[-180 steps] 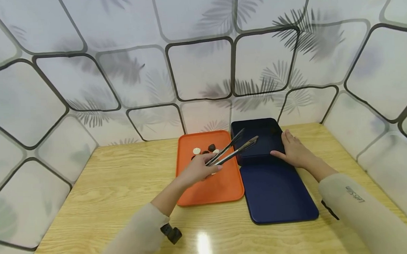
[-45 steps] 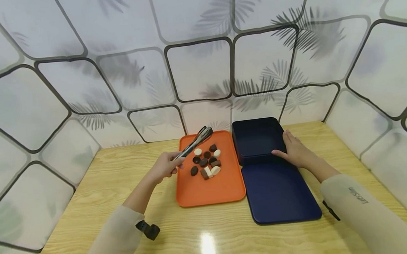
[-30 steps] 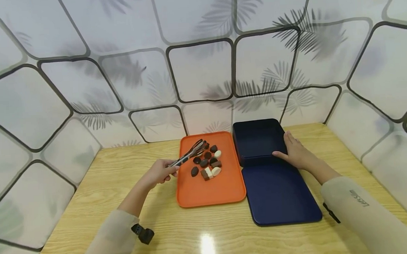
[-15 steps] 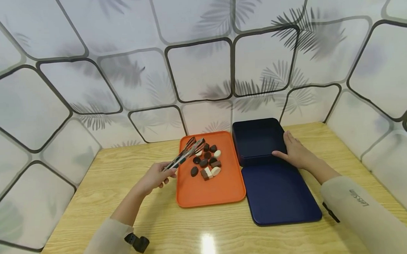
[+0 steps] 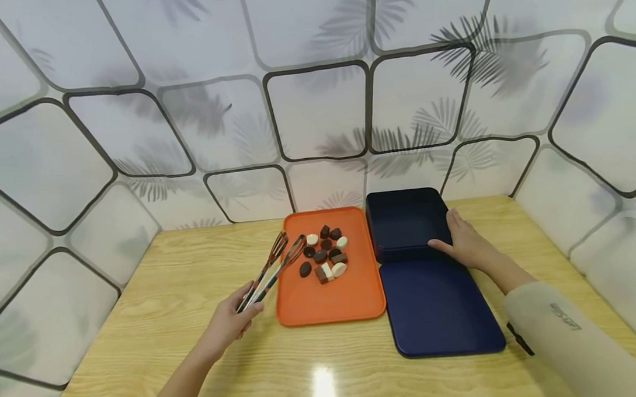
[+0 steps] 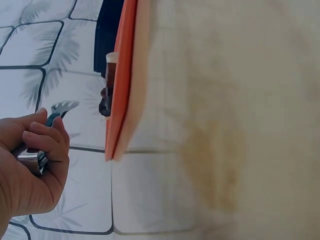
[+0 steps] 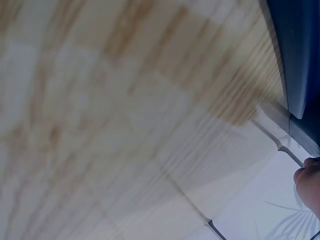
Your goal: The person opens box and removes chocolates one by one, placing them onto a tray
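Observation:
My left hand (image 5: pixel 227 323) grips metal tongs (image 5: pixel 270 273) left of the orange tray (image 5: pixel 329 306). The tongs' arms are spread, with nothing between their tips, which hang by the tray's left edge. On the tray lies a group of dark, brown and white chocolates (image 5: pixel 320 256). My right hand (image 5: pixel 469 240) rests against the right side of the deep navy box (image 5: pixel 406 255), fingers straight and thumb on its front rim. The left wrist view shows fingers curled round the tongs (image 6: pixel 37 162); the right wrist view catches only part of the right hand (image 7: pixel 310 187).
A flat navy tray or lid (image 5: pixel 440 311) lies in front of the box, beside the orange tray. All stand on a wooden table (image 5: pixel 194 273). Patterned fabric walls (image 5: pixel 315 105) enclose the back and sides.
Six seconds ago the tongs were over the navy box. They swung left to the orange tray, released a dark chocolate at its upper part, spread and drew back. The right hand stays put.

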### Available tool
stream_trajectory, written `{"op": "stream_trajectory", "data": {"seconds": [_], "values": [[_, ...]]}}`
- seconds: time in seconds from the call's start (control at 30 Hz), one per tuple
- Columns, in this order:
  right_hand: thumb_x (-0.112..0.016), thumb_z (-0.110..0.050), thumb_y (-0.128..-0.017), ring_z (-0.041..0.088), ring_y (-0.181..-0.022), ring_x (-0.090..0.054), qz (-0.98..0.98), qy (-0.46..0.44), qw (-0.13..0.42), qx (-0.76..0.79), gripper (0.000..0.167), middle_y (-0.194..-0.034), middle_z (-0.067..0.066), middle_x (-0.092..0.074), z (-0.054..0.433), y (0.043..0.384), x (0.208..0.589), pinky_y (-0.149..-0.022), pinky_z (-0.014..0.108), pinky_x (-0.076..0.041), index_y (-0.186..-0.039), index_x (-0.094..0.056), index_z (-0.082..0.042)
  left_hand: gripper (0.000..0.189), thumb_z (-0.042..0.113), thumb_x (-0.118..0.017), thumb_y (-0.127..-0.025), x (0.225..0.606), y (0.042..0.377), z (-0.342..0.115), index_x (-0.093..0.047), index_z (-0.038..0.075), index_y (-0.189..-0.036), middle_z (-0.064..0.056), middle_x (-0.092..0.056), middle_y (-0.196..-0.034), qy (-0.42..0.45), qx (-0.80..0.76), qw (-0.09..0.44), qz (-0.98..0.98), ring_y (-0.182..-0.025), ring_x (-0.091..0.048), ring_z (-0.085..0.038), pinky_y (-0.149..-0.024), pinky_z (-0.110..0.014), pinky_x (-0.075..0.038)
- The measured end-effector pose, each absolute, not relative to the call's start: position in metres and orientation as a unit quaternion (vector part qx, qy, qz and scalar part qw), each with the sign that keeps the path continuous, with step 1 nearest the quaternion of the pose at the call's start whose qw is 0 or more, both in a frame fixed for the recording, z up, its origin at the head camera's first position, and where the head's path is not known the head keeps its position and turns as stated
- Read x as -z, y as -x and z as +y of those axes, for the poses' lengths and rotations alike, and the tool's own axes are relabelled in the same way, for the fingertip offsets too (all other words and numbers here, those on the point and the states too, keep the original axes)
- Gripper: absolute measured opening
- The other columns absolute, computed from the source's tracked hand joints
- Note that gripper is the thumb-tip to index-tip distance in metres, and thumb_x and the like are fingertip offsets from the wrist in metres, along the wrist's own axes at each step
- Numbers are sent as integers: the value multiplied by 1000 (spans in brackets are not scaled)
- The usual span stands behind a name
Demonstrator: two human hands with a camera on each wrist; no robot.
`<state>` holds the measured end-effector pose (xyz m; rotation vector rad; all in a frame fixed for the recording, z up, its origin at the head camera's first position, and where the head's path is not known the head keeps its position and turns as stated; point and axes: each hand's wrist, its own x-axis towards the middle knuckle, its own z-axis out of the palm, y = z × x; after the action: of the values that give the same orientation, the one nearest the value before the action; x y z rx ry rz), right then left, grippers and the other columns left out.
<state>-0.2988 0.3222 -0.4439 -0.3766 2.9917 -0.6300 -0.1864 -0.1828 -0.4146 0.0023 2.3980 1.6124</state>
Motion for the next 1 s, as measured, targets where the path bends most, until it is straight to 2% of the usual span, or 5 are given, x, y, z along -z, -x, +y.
{"op": "stream_trajectory", "data": {"seconds": [0.27,0.6,0.73,0.9,1.0], "values": [[-46,-56,-94,54,-137,-2,970,127,26,205,101,-149,38,5,325,298,446,-108,63,-9,-143,4,17,66,15,-58,-95,428,170,-184,-22,-2,-148,-2,-45,-80,53,-532,63,843,-55,-38,-5,-48,-19,-35],[-46,-55,-94,52,-138,-1,972,127,27,198,100,-149,38,4,327,297,440,-109,61,-8,-142,3,18,66,10,-51,-98,439,165,-188,-11,-11,-147,-2,-42,-79,76,-538,68,837,-58,-39,-6,-50,-19,-35],[-47,-55,-94,52,-138,-2,972,126,28,198,100,-149,38,3,326,299,442,-109,61,-8,-142,3,17,62,10,-49,-98,441,168,-192,-16,-13,-144,-4,-42,-79,80,-515,63,851,-61,-40,-9,-51,-20,-36],[-46,-55,-94,52,-138,-2,971,128,27,201,100,-149,38,3,325,300,445,-109,62,-8,-143,3,17,41,9,-48,-99,445,175,-196,-34,-6,-134,-1,-40,-70,81,-521,71,847,-53,-36,-7,-46,-18,-32],[-47,-55,-94,52,-138,-2,970,129,26,205,100,-149,38,3,324,300,445,-108,62,-9,-143,3,16,43,9,-48,-98,445,177,-199,-32,-6,-136,-1,-41,-68,75,-517,81,849,-53,-39,-8,-48,-19,-35]]}}
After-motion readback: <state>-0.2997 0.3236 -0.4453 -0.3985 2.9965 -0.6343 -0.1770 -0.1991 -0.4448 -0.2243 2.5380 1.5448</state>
